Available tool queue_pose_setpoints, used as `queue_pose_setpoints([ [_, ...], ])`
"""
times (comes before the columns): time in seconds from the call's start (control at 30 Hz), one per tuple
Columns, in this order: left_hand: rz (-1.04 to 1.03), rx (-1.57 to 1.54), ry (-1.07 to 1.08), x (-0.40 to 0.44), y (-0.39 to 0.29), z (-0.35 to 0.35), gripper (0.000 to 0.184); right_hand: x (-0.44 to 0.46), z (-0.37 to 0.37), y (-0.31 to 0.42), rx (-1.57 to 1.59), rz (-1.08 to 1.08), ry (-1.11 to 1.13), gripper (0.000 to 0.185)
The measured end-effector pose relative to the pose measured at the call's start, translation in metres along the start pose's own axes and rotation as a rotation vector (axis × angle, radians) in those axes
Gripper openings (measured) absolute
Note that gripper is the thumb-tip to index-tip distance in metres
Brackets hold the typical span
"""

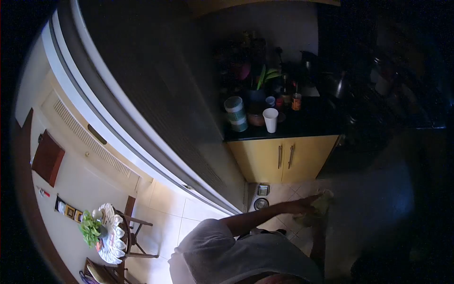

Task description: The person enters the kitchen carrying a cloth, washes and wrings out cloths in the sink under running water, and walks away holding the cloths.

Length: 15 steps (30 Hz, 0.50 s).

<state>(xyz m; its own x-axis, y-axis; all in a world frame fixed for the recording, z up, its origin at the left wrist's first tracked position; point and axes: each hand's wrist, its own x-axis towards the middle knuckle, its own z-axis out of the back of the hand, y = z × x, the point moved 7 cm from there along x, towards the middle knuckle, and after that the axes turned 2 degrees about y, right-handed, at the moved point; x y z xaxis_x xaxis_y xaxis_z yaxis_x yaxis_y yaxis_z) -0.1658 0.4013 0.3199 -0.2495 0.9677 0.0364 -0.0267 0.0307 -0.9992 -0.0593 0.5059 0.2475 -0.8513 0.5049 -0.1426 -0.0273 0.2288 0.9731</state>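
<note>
In a dim kitchen, a person in a gray T-shirt point(250, 253) is standing over a tiled floor point(165, 203), both hands meeting at a pale, cloth-like bundle point(322, 204) in the near right of the scene. The left hand point(300, 206) is lying against the bundle's left side, fingers pointing right, while the right hand point(318, 229) is sitting lower, just below it. Shadow is blurring the contact, so whether either grip is spread, pressed together or pinching the bundle cannot be told.

Judging by its rumpled outline, the bundle is probably promising light, soft handling, with little to break and a tendency to sag; its thick middle is looking like the surest place to take hold, loose edges gathered in.

Farther off, a white cup point(270, 120) and a banded canister point(236, 113) are standing on the dark counter point(309, 124) above yellow cabinet doors point(259, 158). Two metal bowls point(261, 204) are resting on the floor left of the hands, and a leafy plant point(90, 229) is brightening the far left.
</note>
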Motion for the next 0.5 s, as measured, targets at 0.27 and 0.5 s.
queue_pose_setpoints([
  [0.27,0.218,1.691,-0.781,-0.046,-0.206,0.215,0.038,0.071,0.045,-0.011,0.116,0.009,0.017,0.025],
  [0.5,0.351,2.149,-1.608,-0.210,-0.437,0.298,0.034,0.083,0.070,0.011,0.567,-0.238,0.076,0.025],
])
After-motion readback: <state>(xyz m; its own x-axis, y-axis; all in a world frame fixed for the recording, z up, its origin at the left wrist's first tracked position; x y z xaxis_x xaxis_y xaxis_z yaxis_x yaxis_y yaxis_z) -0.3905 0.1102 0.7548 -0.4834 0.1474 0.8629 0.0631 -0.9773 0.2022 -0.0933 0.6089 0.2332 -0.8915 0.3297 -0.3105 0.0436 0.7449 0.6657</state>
